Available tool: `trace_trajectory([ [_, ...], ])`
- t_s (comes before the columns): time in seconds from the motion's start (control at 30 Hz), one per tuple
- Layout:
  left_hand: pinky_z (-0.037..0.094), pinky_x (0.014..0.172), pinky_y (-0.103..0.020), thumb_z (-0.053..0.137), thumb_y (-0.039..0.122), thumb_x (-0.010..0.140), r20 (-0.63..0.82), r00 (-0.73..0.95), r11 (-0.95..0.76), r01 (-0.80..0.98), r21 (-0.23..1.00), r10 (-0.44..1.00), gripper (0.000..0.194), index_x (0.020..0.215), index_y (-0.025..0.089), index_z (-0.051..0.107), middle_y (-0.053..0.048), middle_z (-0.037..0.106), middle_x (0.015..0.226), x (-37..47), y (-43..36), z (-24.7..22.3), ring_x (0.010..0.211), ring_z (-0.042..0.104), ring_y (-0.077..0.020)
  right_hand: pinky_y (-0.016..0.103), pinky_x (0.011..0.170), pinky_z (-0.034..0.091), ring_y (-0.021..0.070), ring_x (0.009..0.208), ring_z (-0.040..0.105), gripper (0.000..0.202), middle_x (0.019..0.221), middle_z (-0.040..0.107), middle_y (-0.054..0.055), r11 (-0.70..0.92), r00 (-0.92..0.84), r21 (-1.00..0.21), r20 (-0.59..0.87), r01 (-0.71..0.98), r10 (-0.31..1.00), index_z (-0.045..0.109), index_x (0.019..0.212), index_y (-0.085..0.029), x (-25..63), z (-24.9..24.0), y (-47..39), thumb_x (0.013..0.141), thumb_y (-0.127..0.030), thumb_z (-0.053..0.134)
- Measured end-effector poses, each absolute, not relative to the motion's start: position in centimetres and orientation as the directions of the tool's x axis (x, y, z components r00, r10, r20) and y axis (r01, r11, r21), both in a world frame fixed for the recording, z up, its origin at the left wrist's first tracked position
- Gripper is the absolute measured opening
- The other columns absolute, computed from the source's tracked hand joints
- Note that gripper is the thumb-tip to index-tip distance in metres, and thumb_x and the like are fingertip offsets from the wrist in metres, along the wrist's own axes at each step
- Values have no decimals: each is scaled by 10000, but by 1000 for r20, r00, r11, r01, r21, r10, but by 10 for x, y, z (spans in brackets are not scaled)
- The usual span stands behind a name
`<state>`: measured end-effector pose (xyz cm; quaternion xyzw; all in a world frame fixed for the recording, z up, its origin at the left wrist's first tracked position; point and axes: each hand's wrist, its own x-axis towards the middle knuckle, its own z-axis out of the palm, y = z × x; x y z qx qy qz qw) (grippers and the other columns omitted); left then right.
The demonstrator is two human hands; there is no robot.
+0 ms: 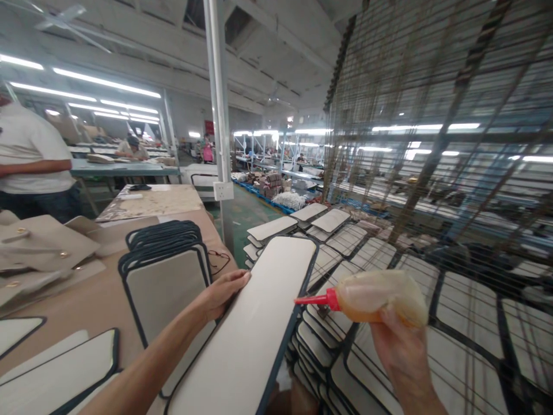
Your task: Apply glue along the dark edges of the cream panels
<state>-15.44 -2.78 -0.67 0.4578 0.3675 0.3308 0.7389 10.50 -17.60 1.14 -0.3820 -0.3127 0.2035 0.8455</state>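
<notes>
My left hand (222,294) grips the left edge of a long cream panel (259,311) with rounded corners and a dark blue border. The panel is tilted in front of me, its lower end cut off by the picture. In my right hand (400,340) is a squeeze bottle (382,294) of amber liquid, probably glue, held on its side. Its red nozzle points left, and the tip meets the panel's right border; whether it touches cannot be made out. Just left of my left hand stands a pile of similar dark-edged panels (166,294).
On my right, a wire rack (389,253) bears rows of cream panels, its upper grids raised. A brown-covered table (103,294) at left carries beige pieces with metal eyelets (47,248) and eyeglasses (220,262). A metal post (218,115) stands ahead; a person (32,150) is far left.
</notes>
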Motion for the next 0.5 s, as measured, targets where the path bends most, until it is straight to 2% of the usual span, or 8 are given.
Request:
trace_trajectory([
  [0.23, 463, 454, -212, 834, 402, 531, -240, 502, 369, -173, 913, 831, 418, 761, 146, 596, 17, 636, 578, -153, -20, -10, 506, 605, -134, 247, 622, 515, 163, 622, 631, 520, 662, 677, -20, 596, 694, -796, 370, -106, 617, 646, 1068, -261, 104, 5, -177, 582, -317, 822],
  [0.4, 464, 433, -213, 850, 382, 502, -245, 513, 387, -190, 902, 823, 422, 729, 146, 584, 11, 637, 563, -152, -15, -12, 484, 601, -137, 224, 610, 504, 152, 612, 623, 514, 623, 669, -28, 601, 692, -779, 334, -179, 640, 669, 1013, -259, 101, 4, -178, 532, -300, 846],
  [0.5, 491, 455, -229, 851, 373, 503, -244, 510, 387, -196, 901, 825, 414, 730, 145, 590, 1, 653, 586, -152, -12, -12, 493, 607, -140, 219, 615, 506, 150, 618, 631, 566, 626, 673, -30, 597, 688, -777, 322, -199, 650, 663, 1043, -273, 98, 5, -178, 511, -283, 854],
])
